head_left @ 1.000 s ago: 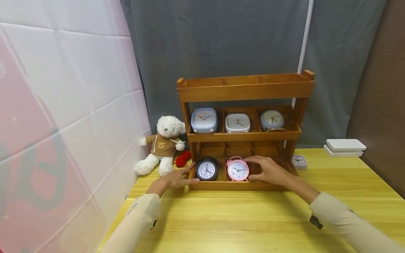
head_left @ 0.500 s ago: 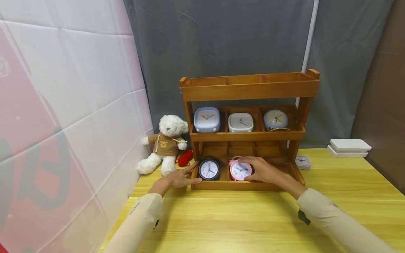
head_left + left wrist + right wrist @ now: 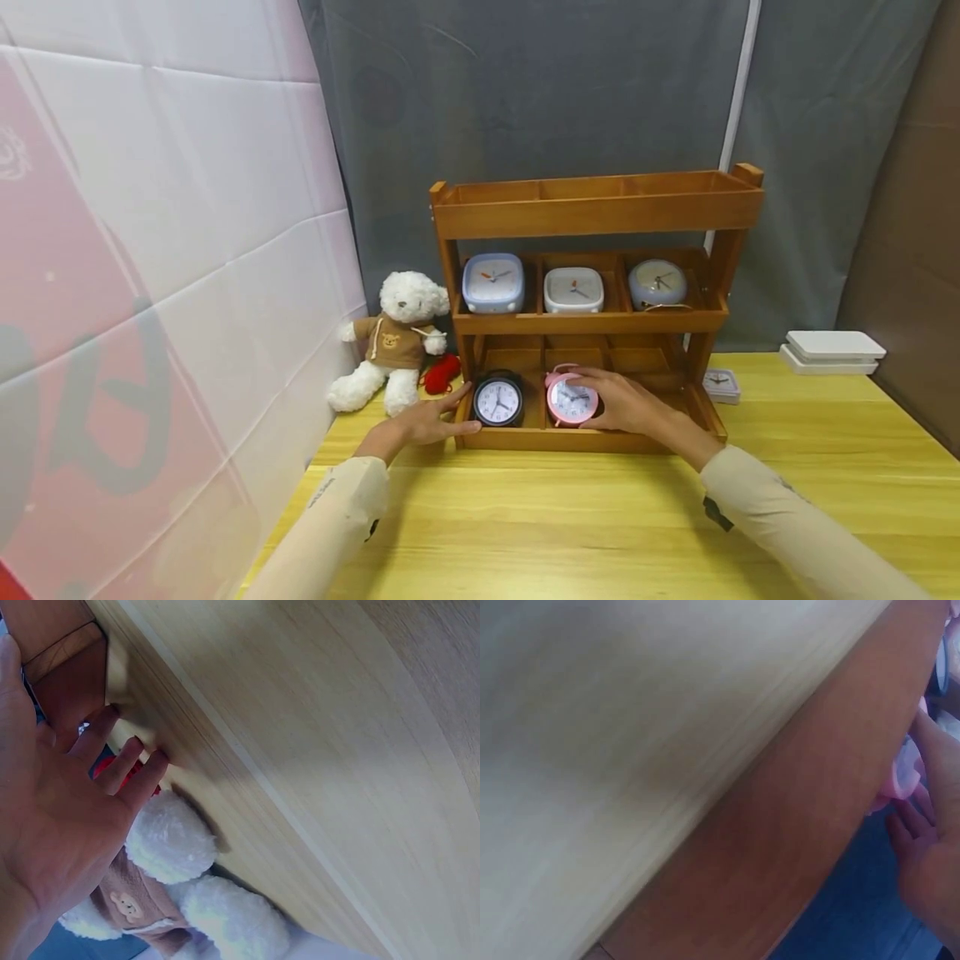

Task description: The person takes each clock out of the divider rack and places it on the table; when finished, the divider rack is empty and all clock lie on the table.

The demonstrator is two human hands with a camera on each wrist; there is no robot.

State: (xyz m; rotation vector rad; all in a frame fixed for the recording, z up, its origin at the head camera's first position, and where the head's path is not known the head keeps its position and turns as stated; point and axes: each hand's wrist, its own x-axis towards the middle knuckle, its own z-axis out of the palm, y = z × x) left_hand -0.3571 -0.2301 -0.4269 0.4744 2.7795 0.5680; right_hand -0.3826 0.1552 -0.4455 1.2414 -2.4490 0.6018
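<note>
A wooden three-tier shelf point(image 3: 592, 218) stands on the table. In its lowest tier, my right hand point(image 3: 622, 407) grips a round pink alarm clock point(image 3: 567, 403), thumb at its lower edge and fingers over its upper right. In the right wrist view the pink clock lies partly hidden beyond the shelf's front board point(image 3: 802, 795). My left hand point(image 3: 423, 421) rests at the shelf's lower left corner, fingers spread and thumb along the front rim. Close beside it, in the left compartment, is a round black alarm clock point(image 3: 498, 402). The left wrist view shows my left fingers point(image 3: 139, 784) extended.
On the middle tier sit a blue clock point(image 3: 493, 283), a white clock point(image 3: 573, 290) and a rounded lilac clock point(image 3: 657, 285). Left of the shelf are a white plush toy point(image 3: 397, 337) and red yarn point(image 3: 441, 374). A small square clock point(image 3: 722, 386) and white boxes point(image 3: 832, 350) lie right.
My right hand has moved left from the pink clock's right side and now grips it, fingers over its face. The pink clock tilts slightly. My left hand stays at the shelf corner.
</note>
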